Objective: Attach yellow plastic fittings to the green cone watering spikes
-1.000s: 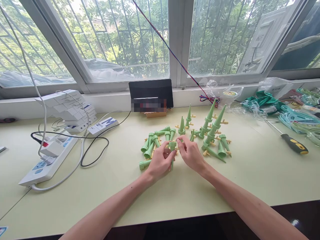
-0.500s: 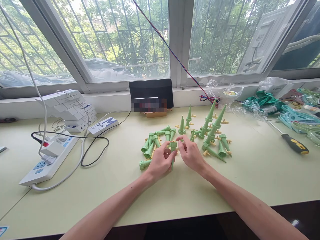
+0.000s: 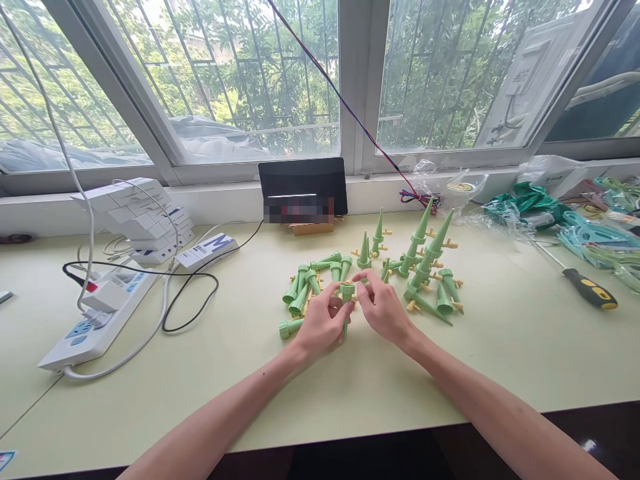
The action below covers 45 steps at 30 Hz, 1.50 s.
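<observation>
My left hand [image 3: 325,319] is closed around a green plant watering spike [image 3: 347,291], which it holds upright with the wide capped end on top and the point down. A yellow valve sticks out of the spike's right side. Close against that side is my right hand [image 3: 383,305], its fingers curled in a pinch by the cap and valve; what sits between the fingertips is hidden. Left of the hands lies a heap of loose green spikes [image 3: 300,300]. To the right stand stacked spikes [image 3: 425,263] with yellow valves, points up, and several others lie around them.
A power strip [image 3: 100,320] with cables and stacked white boxes [image 3: 150,217] are at the left. At the back, a dark tablet [image 3: 305,177] leans on a cardboard stand [image 3: 313,229]. A screwdriver [image 3: 590,288] and bagged green tubing [image 3: 595,240] lie at the right.
Hardly anything differs. Both hands stay at the same spike, and the heap and the stacked spikes have not moved.
</observation>
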Available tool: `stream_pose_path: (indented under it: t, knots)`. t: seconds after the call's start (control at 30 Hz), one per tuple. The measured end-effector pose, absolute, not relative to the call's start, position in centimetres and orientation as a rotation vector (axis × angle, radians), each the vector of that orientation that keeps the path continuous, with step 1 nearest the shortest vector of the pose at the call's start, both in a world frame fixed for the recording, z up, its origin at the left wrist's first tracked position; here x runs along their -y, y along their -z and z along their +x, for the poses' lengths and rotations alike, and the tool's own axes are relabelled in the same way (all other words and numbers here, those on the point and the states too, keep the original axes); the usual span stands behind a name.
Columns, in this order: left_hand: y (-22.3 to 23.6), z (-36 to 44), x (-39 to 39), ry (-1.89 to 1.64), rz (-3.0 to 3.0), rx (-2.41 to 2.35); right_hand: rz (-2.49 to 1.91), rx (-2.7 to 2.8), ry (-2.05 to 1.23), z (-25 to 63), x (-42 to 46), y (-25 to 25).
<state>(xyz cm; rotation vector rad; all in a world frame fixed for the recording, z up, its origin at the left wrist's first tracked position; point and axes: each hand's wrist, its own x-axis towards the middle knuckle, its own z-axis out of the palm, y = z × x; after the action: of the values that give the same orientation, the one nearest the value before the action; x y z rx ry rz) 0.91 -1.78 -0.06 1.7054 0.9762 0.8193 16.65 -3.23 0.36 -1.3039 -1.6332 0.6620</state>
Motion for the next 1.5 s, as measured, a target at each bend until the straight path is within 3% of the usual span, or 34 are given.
stream_pose_path:
  t: [1.5]
  knots:
    - [0.55,0.9,1.93,-0.837,1.851,-0.982,-1.266,1.666,-0.633,16.65,3.0,-0.22]
